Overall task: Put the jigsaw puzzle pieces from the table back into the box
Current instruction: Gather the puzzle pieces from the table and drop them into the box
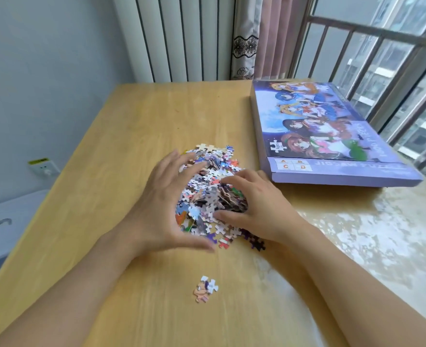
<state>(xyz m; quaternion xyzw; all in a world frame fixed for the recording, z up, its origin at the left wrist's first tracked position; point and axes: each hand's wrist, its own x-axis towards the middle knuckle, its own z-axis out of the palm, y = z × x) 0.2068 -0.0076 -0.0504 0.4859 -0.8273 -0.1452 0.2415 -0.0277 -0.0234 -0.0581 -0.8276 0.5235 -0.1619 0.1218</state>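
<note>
A heap of colourful jigsaw pieces (210, 194) lies in the middle of the wooden table (136, 126). My left hand (161, 209) cups the heap from its left side, fingers spread and slightly blurred. My right hand (257, 209) cups the heap from the right, with fingers and thumb curved against the pieces. A small joined cluster of pieces (205, 288) lies apart, nearer to me. A few dark pieces (255, 242) sit beside my right wrist. The purple puzzle box (327, 136) with a cartoon picture lies closed on the right side of the table.
A window with metal bars (382, 58) runs along the right. A curtain (257, 36) and a white radiator (182, 36) stand behind the table. A wall socket (42, 166) and a pale storage bin (4, 226) are at the left.
</note>
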